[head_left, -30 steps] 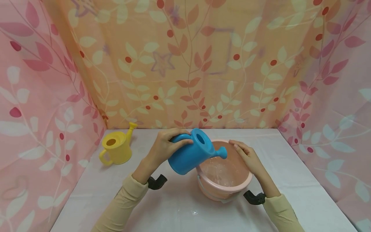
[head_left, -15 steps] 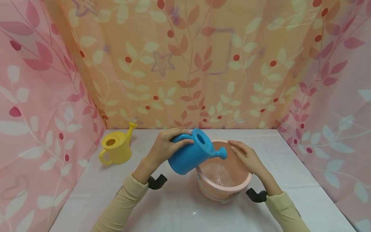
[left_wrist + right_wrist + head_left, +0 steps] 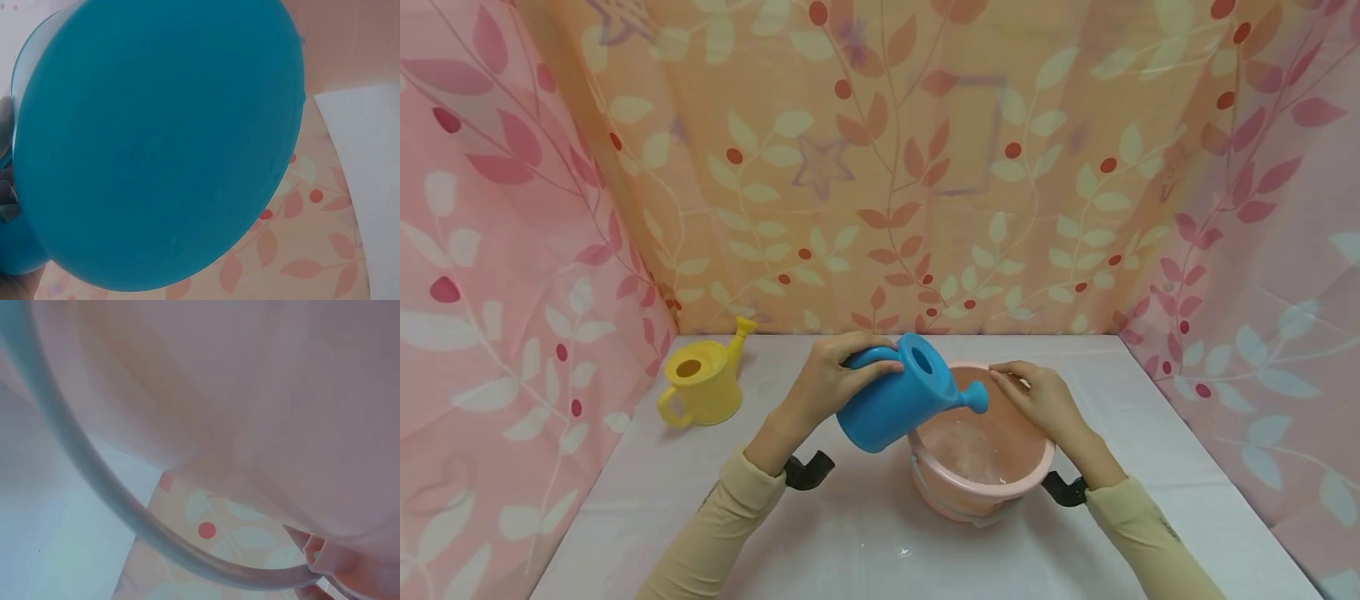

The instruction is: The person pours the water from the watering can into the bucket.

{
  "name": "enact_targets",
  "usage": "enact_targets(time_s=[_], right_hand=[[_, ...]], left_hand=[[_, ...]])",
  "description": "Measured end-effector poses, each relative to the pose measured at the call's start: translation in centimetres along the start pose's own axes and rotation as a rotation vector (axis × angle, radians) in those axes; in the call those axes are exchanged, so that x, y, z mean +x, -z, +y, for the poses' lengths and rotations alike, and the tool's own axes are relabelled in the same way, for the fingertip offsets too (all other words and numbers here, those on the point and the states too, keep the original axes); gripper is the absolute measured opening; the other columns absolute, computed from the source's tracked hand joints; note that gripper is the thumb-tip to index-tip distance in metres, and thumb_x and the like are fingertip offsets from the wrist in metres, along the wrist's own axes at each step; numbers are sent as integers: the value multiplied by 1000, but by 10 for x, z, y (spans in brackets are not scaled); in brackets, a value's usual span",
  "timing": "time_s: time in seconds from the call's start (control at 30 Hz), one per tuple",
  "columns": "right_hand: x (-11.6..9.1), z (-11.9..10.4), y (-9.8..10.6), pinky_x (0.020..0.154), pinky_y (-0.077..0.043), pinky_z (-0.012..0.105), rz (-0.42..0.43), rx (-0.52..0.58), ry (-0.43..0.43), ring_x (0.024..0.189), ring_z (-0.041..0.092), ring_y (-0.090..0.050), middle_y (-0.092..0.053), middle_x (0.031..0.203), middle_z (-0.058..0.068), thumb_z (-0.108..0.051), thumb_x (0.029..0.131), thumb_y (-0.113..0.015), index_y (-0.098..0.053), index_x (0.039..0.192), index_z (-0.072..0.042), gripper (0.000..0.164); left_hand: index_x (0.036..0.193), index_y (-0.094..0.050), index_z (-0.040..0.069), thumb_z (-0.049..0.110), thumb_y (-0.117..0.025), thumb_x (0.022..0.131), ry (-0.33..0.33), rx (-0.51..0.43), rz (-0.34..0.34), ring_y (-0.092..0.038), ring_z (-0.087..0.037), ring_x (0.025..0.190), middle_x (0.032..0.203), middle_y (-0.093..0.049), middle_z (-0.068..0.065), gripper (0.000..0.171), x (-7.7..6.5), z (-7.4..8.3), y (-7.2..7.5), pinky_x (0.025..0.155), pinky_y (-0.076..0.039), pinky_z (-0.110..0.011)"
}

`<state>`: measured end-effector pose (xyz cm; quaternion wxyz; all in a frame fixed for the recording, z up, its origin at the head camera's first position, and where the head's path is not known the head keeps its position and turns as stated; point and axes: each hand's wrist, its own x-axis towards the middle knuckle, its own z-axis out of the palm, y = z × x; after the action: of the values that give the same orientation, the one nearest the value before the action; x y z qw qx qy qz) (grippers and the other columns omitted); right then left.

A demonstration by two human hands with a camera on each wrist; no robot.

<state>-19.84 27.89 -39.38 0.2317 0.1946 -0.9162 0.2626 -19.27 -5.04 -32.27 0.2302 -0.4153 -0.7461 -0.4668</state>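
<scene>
My left hand grips the handle of a blue watering can. The can is tilted, its spout over a pink bucket that has rippling water in its bottom. In the left wrist view the underside of the watering can fills most of the picture, with a few fingers at the left edge. My right hand holds the bucket's rim on the far right side, thumb and fingertips together at the edge. The right wrist view shows the bucket's outer wall and its grey carrying handle.
A yellow watering can stands upright at the back left of the white table. Small water drops lie in front of the bucket. Leaf-patterned curtains enclose the back and both sides.
My right hand has shifted slightly along the rim, its wrist raised and fingers more bent, with a gap now between thumb and fingers. The blue watering can stays tilted. The water's ripples differ.
</scene>
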Motion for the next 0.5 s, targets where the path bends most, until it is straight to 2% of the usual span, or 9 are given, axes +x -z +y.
enact_targets(time_s=[0.13, 0.5], right_hand=[[0, 1, -2, 71, -53, 40, 21, -37, 45, 86, 23, -66, -70, 95, 6, -21, 88, -65, -69, 102, -9, 19], [-2, -1, -3, 73, -54, 42, 14, 6, 5, 90, 26, -65, -69, 97, 8, -14, 88, -64, -69, 101, -7, 16]], left_hand=[[107, -69, 8, 18, -75, 76, -9, -3, 1, -67, -20, 93, 100, -70, -6, 33, 1, 0, 0, 83, -52, -35], [107, -69, 9, 20, -74, 76, 20, 1, 6, -67, -19, 91, 99, -70, -5, 33, 0, 2, 0, 83, -53, -36]])
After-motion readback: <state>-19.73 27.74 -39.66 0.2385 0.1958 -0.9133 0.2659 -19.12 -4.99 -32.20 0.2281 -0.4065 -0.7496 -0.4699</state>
